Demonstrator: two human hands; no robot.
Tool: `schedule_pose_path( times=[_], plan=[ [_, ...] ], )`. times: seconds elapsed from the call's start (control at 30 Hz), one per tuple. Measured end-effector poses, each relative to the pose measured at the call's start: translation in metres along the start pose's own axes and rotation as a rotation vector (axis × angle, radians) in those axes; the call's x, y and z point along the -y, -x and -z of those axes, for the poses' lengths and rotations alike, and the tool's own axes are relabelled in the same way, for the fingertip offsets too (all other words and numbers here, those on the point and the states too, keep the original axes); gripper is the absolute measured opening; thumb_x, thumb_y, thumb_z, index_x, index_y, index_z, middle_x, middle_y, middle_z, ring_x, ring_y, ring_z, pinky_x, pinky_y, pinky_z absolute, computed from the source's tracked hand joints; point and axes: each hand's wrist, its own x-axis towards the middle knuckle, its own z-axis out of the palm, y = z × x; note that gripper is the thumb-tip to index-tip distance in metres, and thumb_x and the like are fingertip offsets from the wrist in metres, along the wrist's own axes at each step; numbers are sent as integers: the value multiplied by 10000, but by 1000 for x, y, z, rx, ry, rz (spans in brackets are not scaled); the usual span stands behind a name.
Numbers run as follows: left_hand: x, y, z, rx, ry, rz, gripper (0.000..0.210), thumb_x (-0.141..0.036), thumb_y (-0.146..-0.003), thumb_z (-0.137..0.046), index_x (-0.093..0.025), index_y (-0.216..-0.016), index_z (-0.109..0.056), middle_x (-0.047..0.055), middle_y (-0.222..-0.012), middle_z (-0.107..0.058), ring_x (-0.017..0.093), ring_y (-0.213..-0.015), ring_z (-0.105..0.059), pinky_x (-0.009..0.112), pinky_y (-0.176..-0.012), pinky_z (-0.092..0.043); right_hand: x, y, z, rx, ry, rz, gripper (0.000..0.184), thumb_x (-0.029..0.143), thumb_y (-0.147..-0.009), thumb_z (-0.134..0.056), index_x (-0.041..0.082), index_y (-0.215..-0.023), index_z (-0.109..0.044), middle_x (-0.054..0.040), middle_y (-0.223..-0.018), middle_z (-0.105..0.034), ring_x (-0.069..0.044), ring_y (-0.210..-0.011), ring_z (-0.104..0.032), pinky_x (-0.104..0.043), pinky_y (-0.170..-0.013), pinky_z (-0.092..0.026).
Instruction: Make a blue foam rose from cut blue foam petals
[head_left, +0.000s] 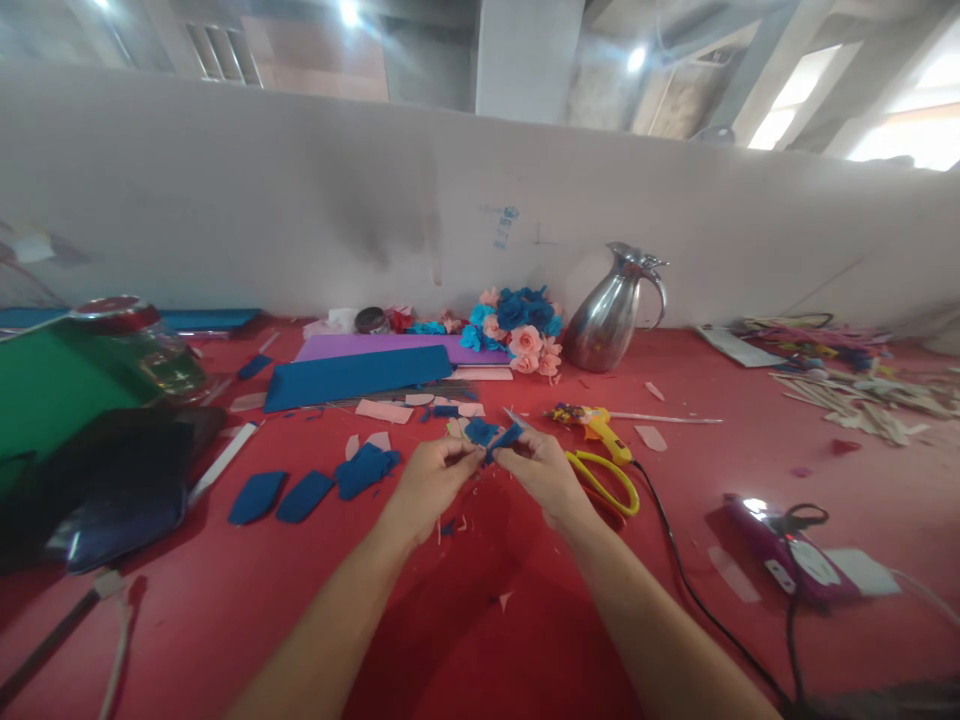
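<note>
Pale wall running along the back; red desk stretching out below it. Blue sheet lying toward the back of the desk, overlapping a purple sheet. Metal jug standing upright near the wall, a bunch of paper flowers in blue and pink resting just beside it. Both hands working mid-desk: left hand and right hand pinching narrowly, fingertips closing on one small blue piece. Yellow-handled scissors lying beside the right hand, partly hiding behind it. Yellow glue gun resting just beyond the handles, trailing a black cord. Cut blue petals lying flat, left of the left hand. The blue piece itself is sitting between both sets of fingertips, above the desk. Pink scraps scattering beyond.
</note>
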Motion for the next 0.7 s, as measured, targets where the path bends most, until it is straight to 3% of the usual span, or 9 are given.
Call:
schedule_pose_path(
  times=[0.33,0.7],
  plan=[
    [8,-3,1,-88,-407,-271,177,-243,-781,-521,-178,-690,-658,27,-707,-636,160,-662,-561,251,-606,-398,-3,-1,0,15,-6,-1,148,250,-628,-618,188,-726,-711,-7,-751,-720,-171,-746,-637,-302,-793,-478],
    [2,0,1,-85,-443,-283,171,-233,-780,-520,-185,-695,-661,28,-711,-637,160,-649,-565,259,-613,-397,4,0,2,21,-36,-28,100,256,-621,-631,189,-674,-683,13,-685,-682,-146,-689,-597,-284,-741,-464]
  ],
)
